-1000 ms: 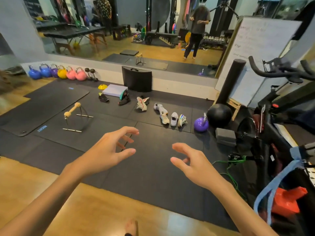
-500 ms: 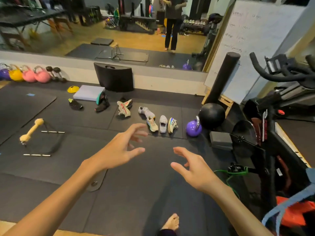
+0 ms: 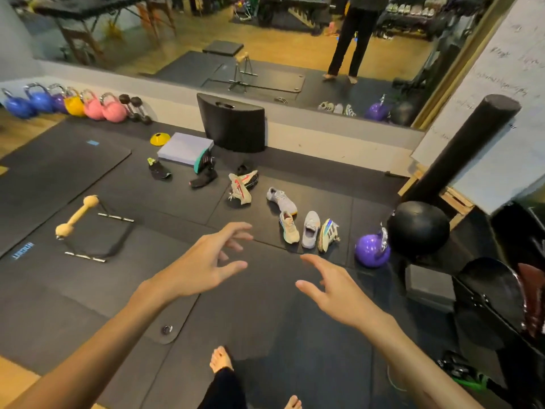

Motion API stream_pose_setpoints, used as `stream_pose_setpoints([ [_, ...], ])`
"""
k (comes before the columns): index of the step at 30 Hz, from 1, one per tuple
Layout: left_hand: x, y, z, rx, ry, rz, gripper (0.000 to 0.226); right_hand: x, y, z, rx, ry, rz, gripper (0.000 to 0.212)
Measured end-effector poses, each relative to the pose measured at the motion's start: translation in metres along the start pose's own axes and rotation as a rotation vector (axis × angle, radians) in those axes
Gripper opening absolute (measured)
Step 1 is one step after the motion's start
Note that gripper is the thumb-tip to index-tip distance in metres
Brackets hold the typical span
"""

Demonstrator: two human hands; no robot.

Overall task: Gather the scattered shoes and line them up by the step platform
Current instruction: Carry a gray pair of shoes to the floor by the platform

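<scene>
Covering the gym floor, black mats point(image 3: 295, 335) meet a mirror point(image 3: 295, 39).

Handwriting on whiteboard point(image 3: 513, 69) illegible; blue logo on mat point(image 3: 59, 172) (upside down) unreadable

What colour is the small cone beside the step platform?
Yellow. The cone shows clearly in the head view, left of the platform.

I see even, warm indoor light with only faint, soft shadows under things on the dark floor mats point(image 3: 295, 349), which take a dull sheen. My wide lens bends straight lines near the edges, and the whole frame looks slightly soft, most of all in the mirror point(image 3: 295, 39) reflection.
</scene>
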State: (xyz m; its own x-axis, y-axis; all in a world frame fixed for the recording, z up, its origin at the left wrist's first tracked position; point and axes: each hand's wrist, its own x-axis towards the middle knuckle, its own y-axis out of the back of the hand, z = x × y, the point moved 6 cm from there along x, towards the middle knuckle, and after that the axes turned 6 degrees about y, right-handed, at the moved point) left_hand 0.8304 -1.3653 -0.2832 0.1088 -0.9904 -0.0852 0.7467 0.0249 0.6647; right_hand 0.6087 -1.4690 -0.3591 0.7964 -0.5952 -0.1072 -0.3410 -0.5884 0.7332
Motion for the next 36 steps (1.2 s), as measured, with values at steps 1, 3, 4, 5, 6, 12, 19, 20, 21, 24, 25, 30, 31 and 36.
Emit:
stream_pose_setpoints([
  [1,0.013,0.005,-0.009,0.001,0.009,0.002,0.059,0.017,0.003,0.005,0.008,0.001,-0.006,0.065],
  [3,0.04,0.016,-0.031,0.004,0.026,0.006,0.058,0.053,0.005,0.013,0.03,0.007,-0.012,0.066],
  [4,0.054,0.022,-0.042,-0.001,0.035,0.004,0.058,0.072,0.004,0.016,0.04,0.01,-0.018,0.067],
  [5,0.068,0.029,-0.053,-0.009,0.044,0.004,0.057,0.091,0.003,0.017,0.049,0.012,-0.028,0.068],
  [6,0.083,0.036,-0.065,-0.021,0.052,0.004,0.057,0.11,0.001,0.019,0.052,0.014,-0.041,0.069],
  [12,0.174,0.075,-0.128,-0.051,0.094,-0.066,0.057,0.212,-0.003,0.023,0.103,-0.025,-0.077,0.067],
  [19,0.287,0.107,-0.157,-0.001,0.069,-0.213,0.057,0.287,0.019,0.052,0.181,-0.147,0.053,0.065],
  [20,0.303,0.106,-0.158,0.0,0.061,-0.235,0.057,0.294,0.021,0.061,0.193,-0.17,0.062,0.065],
  [21,0.318,0.104,-0.158,0.001,0.057,-0.257,0.057,0.301,0.024,0.071,0.209,-0.193,0.059,0.065],
  [24,0.362,0.09,-0.158,0.009,0.056,-0.302,0.058,0.319,0.033,0.105,0.238,-0.235,0.051,0.064],
  [25,0.377,0.083,-0.157,0.016,0.051,-0.323,0.059,0.327,0.036,0.115,0.252,-0.239,0.056,0.063],
  [30,0.478,0.041,-0.168,0.028,-0.084,-0.401,0.061,0.392,0.029,0.176,0.312,-0.238,0.071,0.061],
  [31,0.5,0.027,-0.181,0.014,-0.097,-0.398,0.06,0.407,0.02,0.196,0.305,-0.243,0.072,0.061],
  [36,0.605,-0.098,-0.305,-0.014,-0.025,-0.447,0.055,0.476,-0.066,0.346,0.246,-0.316,0.024,0.055],
])
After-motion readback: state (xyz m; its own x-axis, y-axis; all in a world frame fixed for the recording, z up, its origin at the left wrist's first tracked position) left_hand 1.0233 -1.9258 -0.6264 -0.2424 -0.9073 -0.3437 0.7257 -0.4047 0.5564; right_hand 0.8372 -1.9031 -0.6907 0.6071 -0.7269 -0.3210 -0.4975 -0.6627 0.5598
